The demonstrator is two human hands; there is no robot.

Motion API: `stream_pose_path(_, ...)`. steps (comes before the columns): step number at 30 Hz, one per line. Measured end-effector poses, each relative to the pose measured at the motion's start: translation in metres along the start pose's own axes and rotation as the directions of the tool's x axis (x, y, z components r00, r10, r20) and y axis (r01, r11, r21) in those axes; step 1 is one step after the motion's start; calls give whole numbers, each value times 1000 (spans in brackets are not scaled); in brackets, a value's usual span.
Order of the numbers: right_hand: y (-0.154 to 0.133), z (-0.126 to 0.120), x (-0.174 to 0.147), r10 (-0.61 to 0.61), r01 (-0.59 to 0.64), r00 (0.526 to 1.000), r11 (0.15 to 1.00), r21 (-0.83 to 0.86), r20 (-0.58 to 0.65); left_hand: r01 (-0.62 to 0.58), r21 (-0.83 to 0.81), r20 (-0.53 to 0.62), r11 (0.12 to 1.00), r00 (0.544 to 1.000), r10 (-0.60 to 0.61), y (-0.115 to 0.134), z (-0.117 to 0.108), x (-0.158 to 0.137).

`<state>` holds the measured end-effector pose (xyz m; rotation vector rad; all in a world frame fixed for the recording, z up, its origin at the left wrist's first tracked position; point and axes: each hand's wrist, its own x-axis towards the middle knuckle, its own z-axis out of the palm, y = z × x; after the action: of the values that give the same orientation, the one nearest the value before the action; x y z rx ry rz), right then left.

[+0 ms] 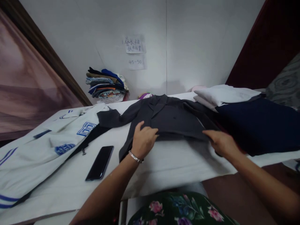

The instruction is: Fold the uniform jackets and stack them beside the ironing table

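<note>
A dark grey blazer [164, 115] lies front side up on the white-covered table [164, 168], its collar toward the wall. One sleeve reaches out to the left, and the other runs down the right side. My left hand [144, 140], with a silver bracelet at the wrist, is closed on the blazer's lower left edge. At the lower right corner, my right hand [221, 142] pinches the hem between thumb and fingers. The hem is lifted slightly off the table between my hands.
Left of the blazer lie a black phone [100, 163] and a white jacket with blue lettering [53, 137]. Folded clothes [106, 84] are stacked by the wall. White folded cloth [227, 93] and a navy garment [260, 125] lie at right. Paper notes [135, 43] hang on the wall.
</note>
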<state>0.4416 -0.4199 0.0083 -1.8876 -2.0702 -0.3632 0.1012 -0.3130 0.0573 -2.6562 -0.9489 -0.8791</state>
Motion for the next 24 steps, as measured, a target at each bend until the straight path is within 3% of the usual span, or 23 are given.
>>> stream_pose_path(1, 5, -10, 7, 19, -19, 997, 1000, 2, -73, -5, 10, -31, 1000, 1000, 5, 0, -7, 5)
stream_pose_path(3, 11, -19, 9, -20, 23, 998, 999, 42, -64, -76, -13, 29, 997, 997, 77, 3, -13, 2)
stream_pose_path(6, 14, -10, -8, -191, 157, 959, 973, 169, 209, -199, -128, 294, 971, 928, 229, 11, -3, -27)
stream_pose_path(9, 9, 3, -29, -233, 161, 900, 963, 218, 368, -136, -175, 411, 975, 890, 198, 19, 16, -59)
stream_pose_path(18, -4, 8, -43, -167, 37, 855, 964, 263, 491, -82, -182, 460, 980, 874, 158, 43, 45, -108)
stream_pose_path(21, -31, 0, -25, -294, 34, 833, 873, 487, 469, -81, -178, 469, 981, 869, 157, 45, 47, -113)
stream_pose_path(24, -82, 1, 1, -433, 88, 822, 737, 670, 369, -99, -172, 468, 980, 867, 170, 45, 49, -115)
